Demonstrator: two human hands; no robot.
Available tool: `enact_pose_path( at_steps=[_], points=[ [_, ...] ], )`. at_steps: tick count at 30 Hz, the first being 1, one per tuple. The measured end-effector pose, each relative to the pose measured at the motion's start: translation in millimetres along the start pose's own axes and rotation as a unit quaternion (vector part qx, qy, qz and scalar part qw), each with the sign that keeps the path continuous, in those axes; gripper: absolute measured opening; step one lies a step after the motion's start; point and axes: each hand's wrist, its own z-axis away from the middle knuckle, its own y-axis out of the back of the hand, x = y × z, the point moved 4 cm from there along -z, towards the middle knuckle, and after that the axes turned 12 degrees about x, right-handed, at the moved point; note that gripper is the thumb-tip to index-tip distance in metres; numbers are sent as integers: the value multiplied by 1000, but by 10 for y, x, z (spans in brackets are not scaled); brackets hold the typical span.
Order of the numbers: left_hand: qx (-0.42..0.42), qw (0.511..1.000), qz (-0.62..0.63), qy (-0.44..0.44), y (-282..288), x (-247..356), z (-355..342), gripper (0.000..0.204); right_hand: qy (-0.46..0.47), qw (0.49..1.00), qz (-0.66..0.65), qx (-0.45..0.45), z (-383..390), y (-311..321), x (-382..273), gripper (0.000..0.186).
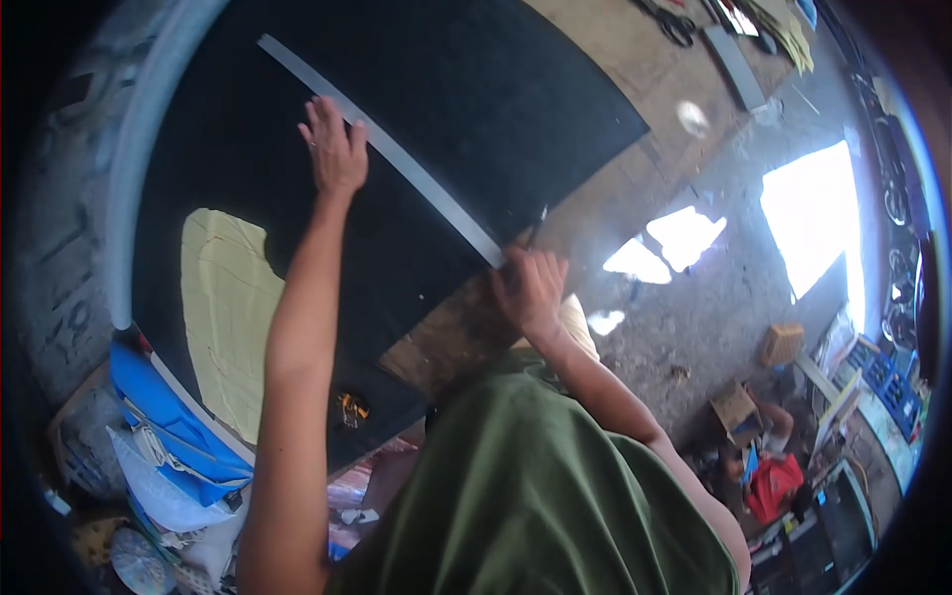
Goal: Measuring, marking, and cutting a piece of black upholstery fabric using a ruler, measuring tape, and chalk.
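Observation:
A large black sheet (466,89) lies spread on the work surface. Across it, slanting from upper left to lower right, runs a long metal straightedge (412,171). My left hand (337,154) lies flat against the straightedge's upper half, fingers spread. At its lower end, by the sheet's edge, is my right hand (534,286), its fingers curled. A thin, dark, pen-like tool (536,228) sticks up beyond those fingers; its kind is too blurred to tell. Left of my left forearm, a pale yellow curved pattern piece (226,312) rests on the sheet.
A small yellow-and-black object (351,409) sits near the sheet's lower edge. Scissors (676,28) and a grey bar (735,69) are at the upper right. A blue bag (174,426) is at lower left. Rightward, the floor (654,327) holds a cardboard box (735,412).

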Motion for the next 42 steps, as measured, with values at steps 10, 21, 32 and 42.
enact_pose_path(
  at_steps=[10, 21, 32, 42],
  points=[
    [18, 1000, 9, 0, -37, 29, 16, 73, -27, 992, -76, 93, -7, -26, 37, 42],
    [2, 1000, 0, -8, -7, 57, -7, 75, -34, 991, -78, 105, -37, -55, 41, 40],
    [22, 999, -4, -26, -15, 35, -4, 88, -38, 991, -81, 98, -60, -34, 22, 40],
    [27, 999, -25, -27, 10, 95, 10, 96, -31, 992, -80, 90, -69, -19, 8, 40]
  ],
)
